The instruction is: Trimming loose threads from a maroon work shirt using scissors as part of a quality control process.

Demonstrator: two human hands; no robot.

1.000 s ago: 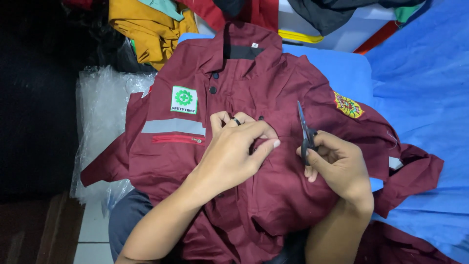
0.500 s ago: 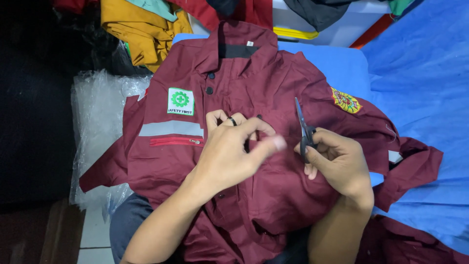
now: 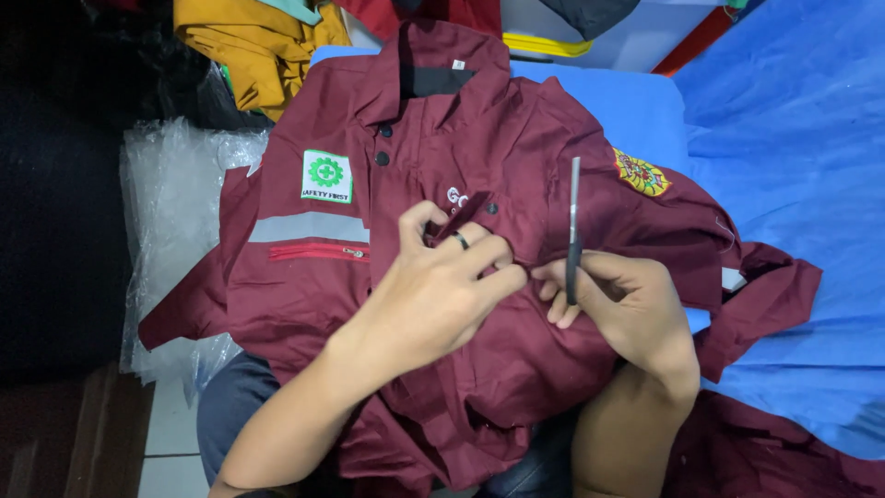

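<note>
Both my forearms are bare, no sleeves showing. My left hand (image 3: 433, 295) wears a dark ring (image 3: 460, 241) on one finger; my right hand (image 3: 627, 309) carries nothing. Dark blue trousers (image 3: 230, 406) at seven o'clock.

The work shirt (image 3: 479, 332) is maroon throughout, with a black inner collar band and dark round buttons down the front. A white chest patch (image 3: 326, 176) carries a green cross emblem. Below it runs a grey reflective strip (image 3: 309, 227), and under that a red zipper (image 3: 318, 251). The sleeve badge (image 3: 642, 174) is yellow with red detail. The snips (image 3: 573, 231) are dark grey. The cloth (image 3: 793, 157) beneath is plain blue. The plastic bags (image 3: 175, 212) are clear with a whitish sheen. The garment (image 3: 253, 46) behind is mustard yellow.
</note>
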